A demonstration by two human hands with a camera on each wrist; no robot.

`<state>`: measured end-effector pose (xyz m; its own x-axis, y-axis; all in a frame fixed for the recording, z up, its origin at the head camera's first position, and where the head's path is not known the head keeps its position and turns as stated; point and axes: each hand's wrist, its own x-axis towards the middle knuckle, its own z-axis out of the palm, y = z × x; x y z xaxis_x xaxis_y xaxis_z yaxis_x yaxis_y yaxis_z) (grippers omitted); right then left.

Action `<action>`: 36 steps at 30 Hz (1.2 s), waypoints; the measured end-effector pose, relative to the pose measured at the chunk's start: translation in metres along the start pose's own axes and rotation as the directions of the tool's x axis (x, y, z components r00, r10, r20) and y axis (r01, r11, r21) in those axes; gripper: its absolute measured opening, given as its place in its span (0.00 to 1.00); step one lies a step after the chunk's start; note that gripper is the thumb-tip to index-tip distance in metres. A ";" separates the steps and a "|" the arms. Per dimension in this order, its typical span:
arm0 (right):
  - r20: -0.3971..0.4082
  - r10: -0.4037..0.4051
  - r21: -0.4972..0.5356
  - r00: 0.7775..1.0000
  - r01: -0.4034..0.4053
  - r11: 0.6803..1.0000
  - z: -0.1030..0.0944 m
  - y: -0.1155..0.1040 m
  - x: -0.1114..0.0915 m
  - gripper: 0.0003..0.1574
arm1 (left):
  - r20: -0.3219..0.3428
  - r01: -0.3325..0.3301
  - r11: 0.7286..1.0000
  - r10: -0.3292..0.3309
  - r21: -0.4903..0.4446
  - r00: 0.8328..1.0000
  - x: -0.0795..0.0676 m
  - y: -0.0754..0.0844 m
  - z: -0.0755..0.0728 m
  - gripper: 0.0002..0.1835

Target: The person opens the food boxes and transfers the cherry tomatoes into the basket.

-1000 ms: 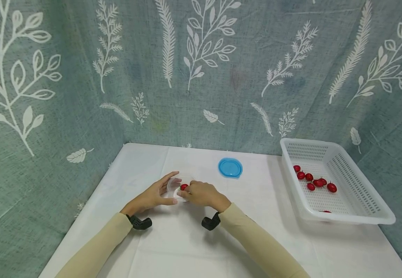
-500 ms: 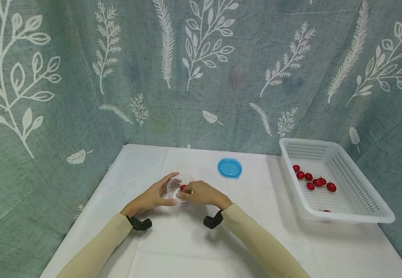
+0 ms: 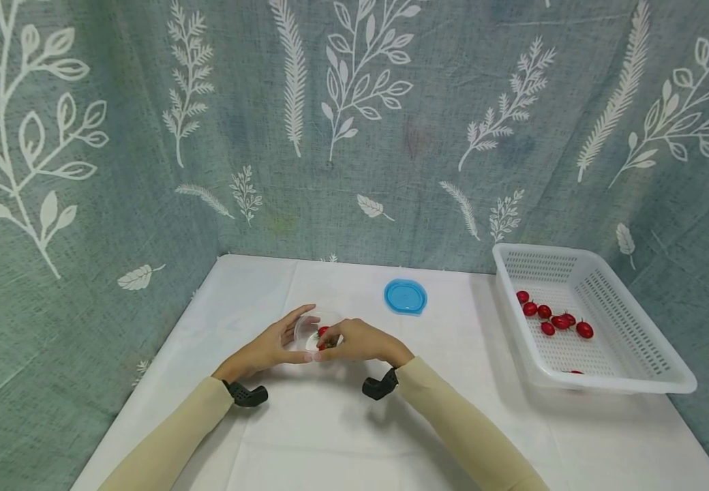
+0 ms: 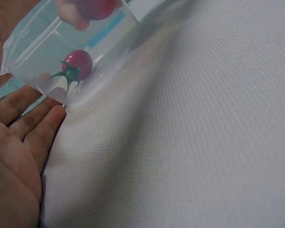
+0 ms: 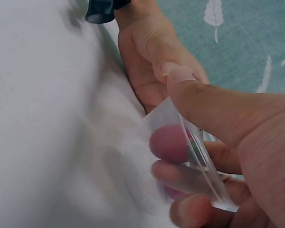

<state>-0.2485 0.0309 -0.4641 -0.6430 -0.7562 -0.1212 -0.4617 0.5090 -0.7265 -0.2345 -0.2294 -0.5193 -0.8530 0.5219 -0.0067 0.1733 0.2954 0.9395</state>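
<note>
My left hand [image 3: 271, 346] curves around the side of a small clear plastic container [image 3: 300, 332], thumb and fingers on either side of its wall. My right hand [image 3: 363, 341] reaches over the near right of its rim, fingers dipping inside, thumb by the left thumb. A red cherry tomato [image 5: 168, 142] shows between that thumb and the fingers; the thumb stands apart from it, and a fingertip lies close beside it. Another cherry tomato [image 4: 78, 64] with a green stem sits on the container's bottom. Parts of the inside are hidden behind the right fingers.
A light blue lid [image 3: 405, 296] lies on the white table [image 3: 318, 436], beyond and right of the container. At the right stands a white perforated basket [image 3: 643, 348] with several cherry tomatoes [image 3: 560, 322]. A patterned curtain [image 3: 403, 136] rises behind.
The right thumb and index finger have moved apart, so a second tomato shows between them. The right wrist has shifted slightly rightward. The left hand stays around the container.
</note>
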 end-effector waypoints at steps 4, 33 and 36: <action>-0.016 -0.009 0.064 1.000 0.011 0.998 0.000 0.002 -0.003 0.24 | -0.001 0.004 1.000 -0.004 -0.001 1.000 0.000 0.000 -0.001 0.58; -0.232 -0.042 0.203 0.972 0.091 0.975 0.002 0.012 -0.017 0.15 | 0.011 -0.029 0.999 0.029 -0.018 1.000 0.000 -0.005 0.000 0.57; -0.214 -0.066 0.162 0.975 0.102 0.982 0.001 0.013 -0.016 0.15 | 0.012 -0.043 0.999 0.043 -0.015 0.999 0.000 -0.004 -0.001 0.57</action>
<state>-0.2434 0.0493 -0.4722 -0.7273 -0.6823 0.0748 -0.4200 0.3562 -0.8347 -0.2361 -0.2313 -0.5229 -0.8389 0.5435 0.0300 0.2024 0.2604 0.9440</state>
